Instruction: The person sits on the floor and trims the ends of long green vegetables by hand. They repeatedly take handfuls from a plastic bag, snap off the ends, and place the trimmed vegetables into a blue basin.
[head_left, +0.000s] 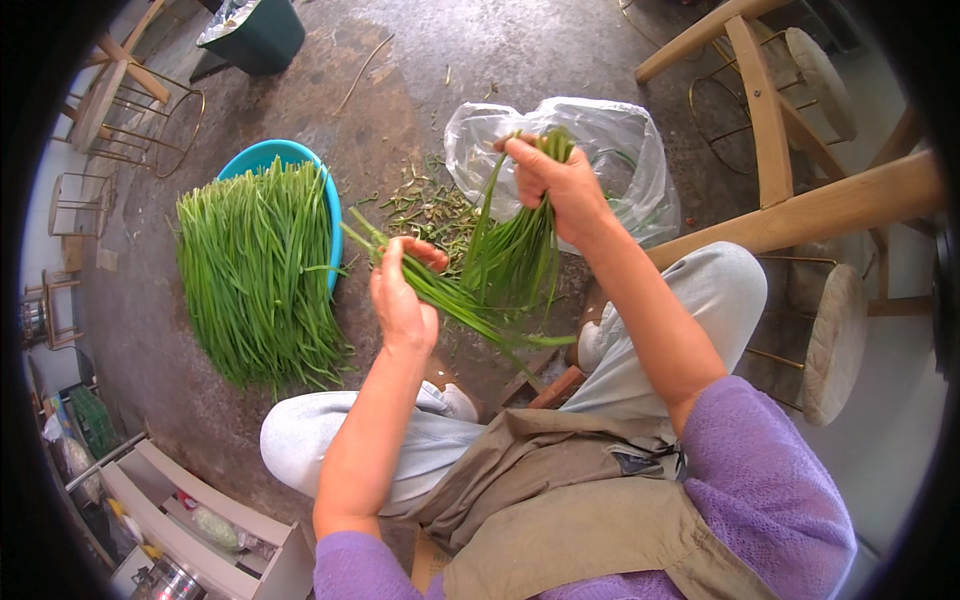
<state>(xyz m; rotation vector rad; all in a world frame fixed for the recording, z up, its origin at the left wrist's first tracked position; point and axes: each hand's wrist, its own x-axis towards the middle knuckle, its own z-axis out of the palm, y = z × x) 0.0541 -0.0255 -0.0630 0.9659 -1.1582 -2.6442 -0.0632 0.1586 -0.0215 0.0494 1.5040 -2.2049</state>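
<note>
My left hand (405, 292) holds a small bunch of green garlic chives (457, 296), its pale cut ends pointing up and left. In my right hand (559, 184) is a thicker bunch of the same chives (517, 255), gripped near the stem ends with the leaves hanging down. The leaf tips of both bunches come close together between my hands. To the left, a large heap of chives (259, 277) lies in a blue plastic basin (335, 247) and spills over its near side. Behind my right hand a clear plastic bag (630, 142) stands with its mouth spread.
Trimmings (416, 202) litter the concrete floor between basin and bag. A dark green bin (262, 37) with a liner stands at the far left. Wooden table legs (761, 120) and a padded stool (832, 345) are at my right. A beige drawer unit (225, 510) sits at lower left.
</note>
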